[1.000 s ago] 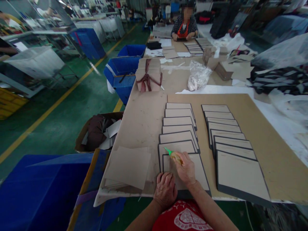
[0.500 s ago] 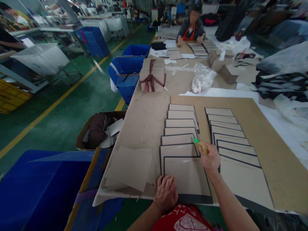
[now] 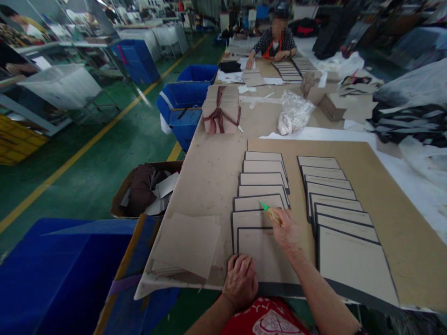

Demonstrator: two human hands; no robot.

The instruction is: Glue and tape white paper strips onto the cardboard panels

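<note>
Glossy green floor [image 3: 84, 181], yellow line [image 3: 70, 163], pale worktable [image 3: 84, 43] behind.

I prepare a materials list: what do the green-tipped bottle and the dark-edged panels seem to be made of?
The bottle is probably plastic; its body seems yellowish and translucent. The panels look like matte cardboard, flat and beige; their dark edging's material is unclear.

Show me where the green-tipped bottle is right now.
In the head view, the green-tipped bottle is just right of centre, gripped in the right hand, its tip over the left column of black-edged panels.
</note>
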